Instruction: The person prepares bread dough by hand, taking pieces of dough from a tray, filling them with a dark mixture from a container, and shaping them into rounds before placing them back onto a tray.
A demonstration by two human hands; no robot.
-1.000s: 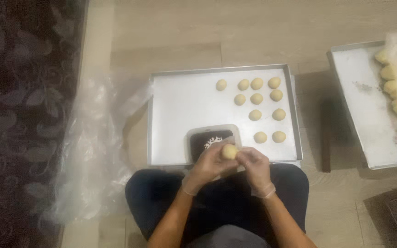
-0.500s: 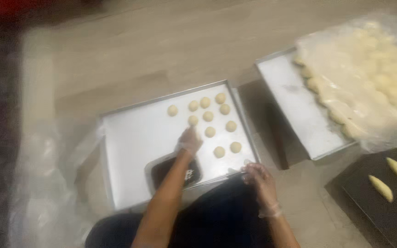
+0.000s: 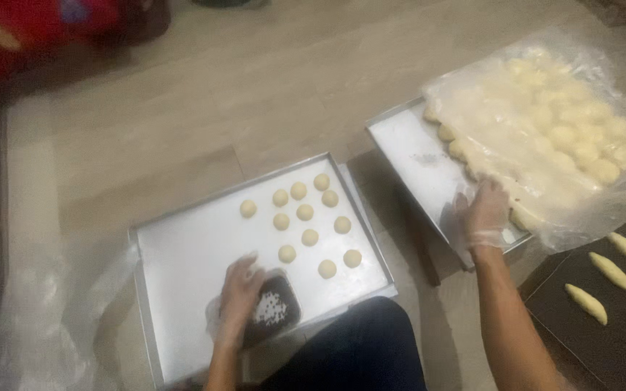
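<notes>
While left hand (image 3: 239, 293) rests fingers spread on small dark rectangular tub (image 3: 273, 313) at near edge of silver metal tray (image 3: 182, 253), I see gloved right hand (image 3: 484, 214), fingers curled, gripping clear plastic sheet (image 3: 581, 210) over pale dough balls (image 3: 566, 130).

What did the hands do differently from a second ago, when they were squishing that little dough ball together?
The hands split apart. The left hand let go of the dough ball and moved down to the small dark container on the near tray. The right hand reached out right to the plastic sheet covering the dough on the second tray. The placed dough balls kept their places.
</notes>
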